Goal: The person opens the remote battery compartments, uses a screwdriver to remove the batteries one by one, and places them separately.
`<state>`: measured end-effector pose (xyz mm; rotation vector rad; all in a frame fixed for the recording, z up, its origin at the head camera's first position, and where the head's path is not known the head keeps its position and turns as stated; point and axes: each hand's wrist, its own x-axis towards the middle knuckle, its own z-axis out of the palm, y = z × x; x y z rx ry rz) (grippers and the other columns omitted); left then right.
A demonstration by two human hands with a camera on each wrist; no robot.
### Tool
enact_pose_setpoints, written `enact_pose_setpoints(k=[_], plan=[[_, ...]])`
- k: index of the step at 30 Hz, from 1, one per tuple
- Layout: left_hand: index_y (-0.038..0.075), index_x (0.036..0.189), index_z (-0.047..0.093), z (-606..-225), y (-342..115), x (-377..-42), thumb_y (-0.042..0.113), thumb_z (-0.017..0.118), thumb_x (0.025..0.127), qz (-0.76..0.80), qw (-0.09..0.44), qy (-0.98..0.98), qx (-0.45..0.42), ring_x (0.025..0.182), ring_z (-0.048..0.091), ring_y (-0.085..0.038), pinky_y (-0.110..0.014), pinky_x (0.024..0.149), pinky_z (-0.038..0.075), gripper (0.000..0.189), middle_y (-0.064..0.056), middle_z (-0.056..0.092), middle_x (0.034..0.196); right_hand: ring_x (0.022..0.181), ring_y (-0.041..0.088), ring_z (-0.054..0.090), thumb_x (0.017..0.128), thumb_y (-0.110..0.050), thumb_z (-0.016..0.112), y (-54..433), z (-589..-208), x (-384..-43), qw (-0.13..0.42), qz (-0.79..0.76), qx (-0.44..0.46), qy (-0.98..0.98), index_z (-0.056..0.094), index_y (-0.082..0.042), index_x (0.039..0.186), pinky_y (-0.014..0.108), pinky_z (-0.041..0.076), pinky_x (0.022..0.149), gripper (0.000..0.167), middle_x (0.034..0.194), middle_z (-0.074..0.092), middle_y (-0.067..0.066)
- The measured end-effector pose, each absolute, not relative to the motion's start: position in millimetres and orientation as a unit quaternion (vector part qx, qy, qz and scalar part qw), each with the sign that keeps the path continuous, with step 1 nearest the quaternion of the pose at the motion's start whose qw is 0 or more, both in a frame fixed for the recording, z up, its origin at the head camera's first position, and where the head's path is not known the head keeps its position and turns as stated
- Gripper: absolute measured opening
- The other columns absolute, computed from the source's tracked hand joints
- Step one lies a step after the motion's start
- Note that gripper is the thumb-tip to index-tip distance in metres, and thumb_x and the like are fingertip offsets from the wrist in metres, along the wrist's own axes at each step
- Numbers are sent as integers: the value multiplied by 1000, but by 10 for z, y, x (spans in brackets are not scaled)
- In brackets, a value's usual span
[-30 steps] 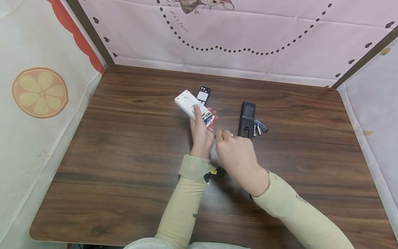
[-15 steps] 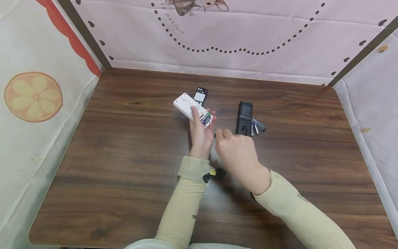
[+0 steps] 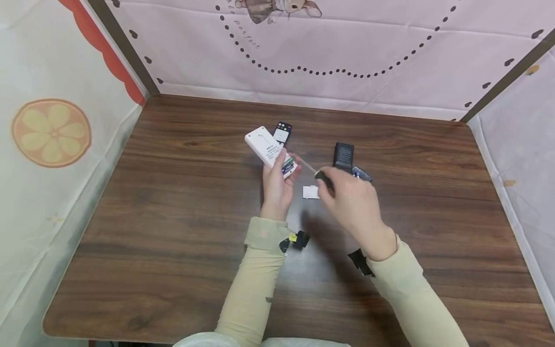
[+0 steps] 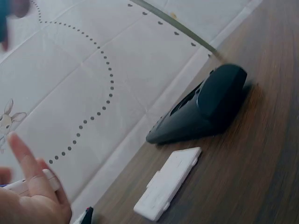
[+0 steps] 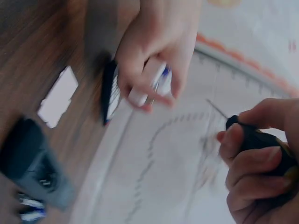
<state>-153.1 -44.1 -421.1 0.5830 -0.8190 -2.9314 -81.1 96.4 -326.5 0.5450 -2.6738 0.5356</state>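
Note:
In the head view my left hand (image 3: 277,188) holds a white remote control (image 3: 262,141) above the table, back side up. Its battery compartment is uncovered, and batteries (image 3: 287,167) show inside. My right hand (image 3: 353,200) grips a screwdriver (image 5: 252,137) by its dark handle. The thin metal shaft points toward the compartment end of the remote; from the head view I cannot tell whether it touches, but the right wrist view shows the tip apart from it. A white battery cover (image 3: 310,192) lies on the table below the right hand.
A black remote (image 3: 343,156) lies to the right, partly behind my right hand. Beside it are a dark cover (image 3: 362,174) and small batteries (image 5: 32,207). A small dark remote with a white button panel (image 3: 282,132) lies behind the white one. Fabric walls surround the wooden table (image 3: 182,231).
My right hand has moved to the right and back from the white remote, bringing the screwdriver and the white battery cover into sight. My left hand still holds the remote in nearly the same place.

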Motion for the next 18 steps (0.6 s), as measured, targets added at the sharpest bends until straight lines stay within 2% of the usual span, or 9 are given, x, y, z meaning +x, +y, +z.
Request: enact_pose_setpoints(k=[3, 5, 8, 14, 18], plan=[[7, 125, 38, -4228, -448, -1504, 5, 54, 86, -934, 1, -308, 179, 81, 59, -20, -25, 66, 52, 42, -14, 51, 99, 55, 19, 53, 86, -27, 54, 1110, -3344, -886, 159, 257, 126, -945, 62, -11, 105, 36, 43, 50, 26, 74, 63, 5], [10, 124, 38, -4236, -452, -1495, 0, 51, 84, -921, -8, -347, 174, 84, 58, -22, -28, 69, 52, 43, -16, 50, 103, 56, 19, 51, 87, -29, 53, 1202, -3422, -940, 138, 315, 78, -936, 61, -11, 107, 34, 41, 52, 29, 75, 63, 6], [13, 125, 37, -4249, -451, -1493, -2, 48, 84, -895, -18, -416, 163, 87, 57, -25, -33, 70, 53, 45, -17, 49, 105, 54, 17, 49, 88, -36, 50, 1338, -3574, -1024, 107, 395, 11, -912, 60, -14, 110, 30, 40, 49, 32, 74, 60, 3], [13, 131, 32, -4335, -408, -1558, -5, 48, 83, -795, -35, -590, 136, 91, 55, -31, -34, 64, 54, 54, -17, 47, 105, 45, 16, 47, 89, -37, 50, 1567, -3832, -1170, 78, 534, -79, -838, 59, -15, 106, 25, 39, 39, 28, 71, 57, 11], [13, 134, 30, -4372, -335, -1625, -5, 48, 81, -688, -46, -716, 105, 80, 59, -29, -30, 55, 54, 58, -17, 48, 110, 40, 11, 44, 89, -28, 53, 1664, -3862, -1240, 84, 598, -110, -789, 59, -9, 105, 23, 38, 36, 25, 69, 56, 13]])
